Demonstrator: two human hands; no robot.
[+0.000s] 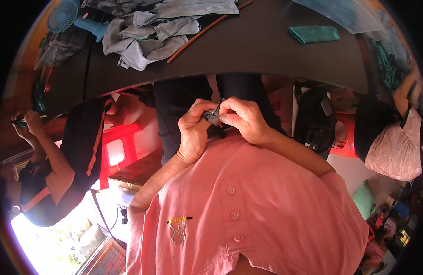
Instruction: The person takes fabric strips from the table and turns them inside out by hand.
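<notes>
Pink shirt (pixel 285 192): facing the near edge of the table (pixel 275 59).
Left hand (pixel 194 128): fingertips pinch a small grey-green fabric piece (pixel 213 118), short of the table.
Right hand (pixel 249 120): thumb and forefinger pinch its other side, seemingly to steady it.
Grey cloth pile (pixel 149 39): on the table's left, perhaps for easy reach.
Green folded cloth (pixel 314 34): on the table's right.

You are getting harsh daylight from the lower left, where the background is burning out to white. Glare is brightening the red plastic stool (pixel 132 137), while the bench (pixel 275 55) is looking dimmer. The fisheye is bowing the bench's edge, black is swallowing the corners, and rainbow flare is streaking the lower-left rim.
</notes>
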